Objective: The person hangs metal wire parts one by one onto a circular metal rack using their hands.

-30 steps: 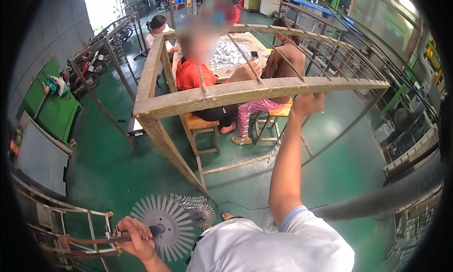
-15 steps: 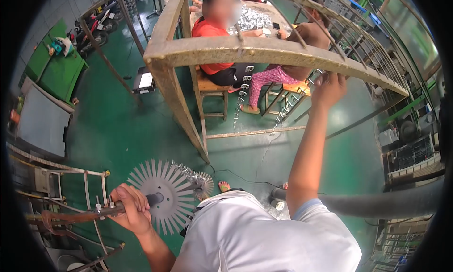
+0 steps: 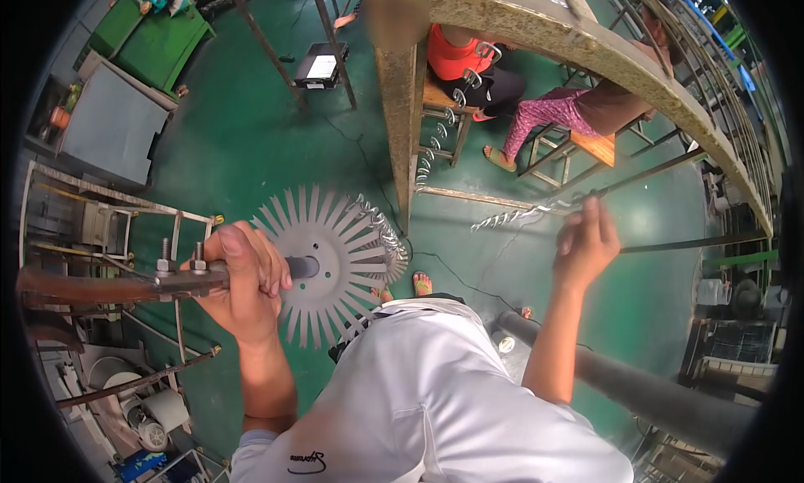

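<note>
My left hand is closed around the end of a rusty metal bar with two upright bolts. Just right of it is a grey metal disc with many radial slots, mounted on a dark shaft. Shiny metal pieces hang along the rim of a second slotted disc behind. My right hand is raised, its fingertips pinching one end of a strand of shiny metal hooks, which stretches out leftward. Another strand of hook-shaped pieces hangs from the metal frame.
Two people sit on wooden stools beyond the frame; one wears a red top, the other pink trousers. A thick grey pipe runs at lower right. A black box and a green cabinet stand at upper left.
My right hand has come down from the frame's bar, and the strand that hung there now trails from its fingers. The view has turned; my left hand stays on the bar.
</note>
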### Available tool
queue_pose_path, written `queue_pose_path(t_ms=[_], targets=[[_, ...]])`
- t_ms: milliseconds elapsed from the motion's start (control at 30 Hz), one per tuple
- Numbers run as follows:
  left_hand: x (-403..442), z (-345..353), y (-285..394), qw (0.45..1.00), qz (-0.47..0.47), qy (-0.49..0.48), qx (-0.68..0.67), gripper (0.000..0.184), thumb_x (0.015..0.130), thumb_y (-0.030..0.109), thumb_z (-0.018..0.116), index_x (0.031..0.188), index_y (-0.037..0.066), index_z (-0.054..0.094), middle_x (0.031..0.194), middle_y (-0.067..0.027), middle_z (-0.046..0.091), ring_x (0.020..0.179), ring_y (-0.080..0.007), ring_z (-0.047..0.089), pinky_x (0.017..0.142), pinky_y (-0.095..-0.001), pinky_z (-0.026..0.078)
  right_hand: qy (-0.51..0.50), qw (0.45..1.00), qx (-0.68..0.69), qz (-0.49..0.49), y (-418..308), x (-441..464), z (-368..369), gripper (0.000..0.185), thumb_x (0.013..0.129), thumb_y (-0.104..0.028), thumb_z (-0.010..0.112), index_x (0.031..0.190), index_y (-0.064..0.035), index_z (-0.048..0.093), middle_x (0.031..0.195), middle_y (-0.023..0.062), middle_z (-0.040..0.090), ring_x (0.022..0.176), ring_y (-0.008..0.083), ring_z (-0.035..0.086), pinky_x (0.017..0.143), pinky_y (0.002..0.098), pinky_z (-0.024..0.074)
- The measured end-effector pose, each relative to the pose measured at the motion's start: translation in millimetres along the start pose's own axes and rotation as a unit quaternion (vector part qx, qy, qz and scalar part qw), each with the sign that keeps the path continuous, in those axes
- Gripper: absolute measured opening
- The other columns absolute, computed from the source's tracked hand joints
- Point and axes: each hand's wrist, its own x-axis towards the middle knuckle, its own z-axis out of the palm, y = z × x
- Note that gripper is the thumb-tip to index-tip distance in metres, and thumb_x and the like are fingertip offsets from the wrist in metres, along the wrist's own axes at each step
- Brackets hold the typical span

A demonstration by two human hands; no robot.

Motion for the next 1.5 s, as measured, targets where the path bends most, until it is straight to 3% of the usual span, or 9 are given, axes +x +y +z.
queue_pose_path(t_ms=[100, 300, 500, 600, 700, 1000, 1100, 1333, 1500], targets=[[1, 8, 7, 0.999, -0.001, -0.011, 0.045, 0.053, 0.110, 0.028, 0.043, 0.060, 0.011, 0.034, 0.053, 0.0008, 0.031, 0.039, -0.0076, 0.028, 0.035, -0.0244, 0.027, -0.047, 0.998, -0.005, 0.034, 14, -28, -6, 0.024, 0.092, -0.009, 0.074, 0.107, 0.0082, 0.071, 0.064, 0.0131, 0.066, 0.038, 0.0091, 0.044, 0.036, 0.0223, 0.0306], [9, 23, 19, 0.998, 0.018, 0.008, 0.066, 0.053, 0.109, 0.029, 0.045, 0.061, 0.012, 0.034, 0.053, 0.0018, 0.029, 0.039, -0.0068, 0.026, 0.036, -0.0242, 0.023, -0.154, 0.980, -0.002, 0.129, 26, -77, 4, 0.018, 0.089, -0.002, 0.074, 0.102, 0.0100, 0.073, 0.068, 0.0158, 0.070, 0.042, 0.0109, 0.053, 0.038, 0.0223, 0.0367], [10, 31, 26, 0.998, 0.046, 0.027, 0.043, 0.049, 0.105, 0.023, 0.055, 0.062, 0.008, 0.037, 0.050, 0.0010, 0.034, 0.038, -0.0062, 0.030, 0.034, -0.0236, 0.026, -0.297, 0.941, 0.017, 0.161, 38, -110, 17, 0.012, 0.086, 0.003, 0.075, 0.098, 0.0070, 0.076, 0.072, 0.0150, 0.073, 0.048, 0.0091, 0.059, 0.039, 0.0210, 0.0407], [6, 32, 27, 0.997, 0.041, 0.018, 0.067, 0.053, 0.108, 0.029, 0.050, 0.061, 0.012, 0.032, 0.054, 0.0016, 0.031, 0.040, -0.0063, 0.026, 0.037, -0.0238, 0.021, -0.351, 0.920, 0.031, 0.173, 39, -120, 31, 0.014, 0.087, 0.003, 0.074, 0.101, 0.0050, 0.077, 0.074, 0.0130, 0.074, 0.049, 0.0078, 0.060, 0.040, 0.0200, 0.0417], [6, 30, 26, 0.996, 0.061, 0.005, 0.063, 0.053, 0.107, 0.031, 0.053, 0.062, 0.012, 0.032, 0.055, 0.0014, 0.031, 0.041, -0.0066, 0.026, 0.037, -0.0237, 0.021, -0.361, 0.914, 0.037, 0.182, 43, -124, 45, 0.014, 0.087, 0.004, 0.074, 0.101, 0.0053, 0.076, 0.075, 0.0124, 0.074, 0.050, 0.0077, 0.060, 0.040, 0.0200, 0.0421], [4, 31, 28, 0.996, 0.057, 0.024, 0.062, 0.052, 0.107, 0.036, 0.052, 0.065, 0.011, 0.033, 0.056, 0.0010, 0.029, 0.042, -0.0064, 0.025, 0.038, -0.0236, 0.021, -0.372, 0.910, 0.042, 0.179, 48, -129, 69, 0.015, 0.088, 0.000, 0.075, 0.102, 0.0041, 0.077, 0.077, 0.0112, 0.075, 0.052, 0.0060, 0.060, 0.042, 0.0193, 0.0434], [6, 26, 29, 0.998, 0.048, 0.033, 0.038, 0.052, 0.102, 0.036, 0.061, 0.066, 0.007, 0.038, 0.056, -0.0005, 0.037, 0.041, -0.0072, 0.035, 0.036, -0.0233, 0.027, -0.377, 0.909, 0.029, 0.175, 51, -131, 71, 0.016, 0.088, -0.002, 0.075, 0.103, 0.0029, 0.077, 0.077, 0.0106, 0.075, 0.052, 0.0053, 0.059, 0.043, 0.0189, 0.0434], [4, 21, 26, 0.997, 0.048, 0.040, 0.044, 0.051, 0.103, 0.035, 0.059, 0.066, 0.007, 0.038, 0.056, -0.0005, 0.037, 0.041, -0.0069, 0.035, 0.036, -0.0232, 0.027, -0.405, 0.894, 0.002, 0.191, 63, -135, 73, 0.025, 0.088, -0.006, 0.077, 0.112, -0.0028, 0.076, 0.075, 0.0065, 0.075, 0.052, 0.0026, 0.056, 0.046, 0.0185, 0.0439], [1, 17, 21, 0.995, 0.044, 0.037, 0.079, 0.051, 0.108, 0.035, 0.048, 0.067, 0.010, 0.032, 0.056, 0.0004, 0.029, 0.042, -0.0069, 0.026, 0.037, -0.0239, 0.021, -0.452, 0.885, -0.101, 0.037, 47, -119, 60, 0.035, 0.085, -0.005, 0.079, 0.119, -0.0029, 0.072, 0.065, 0.0029, 0.070, 0.054, 0.0015, 0.054, 0.053, 0.0198, 0.0449]])
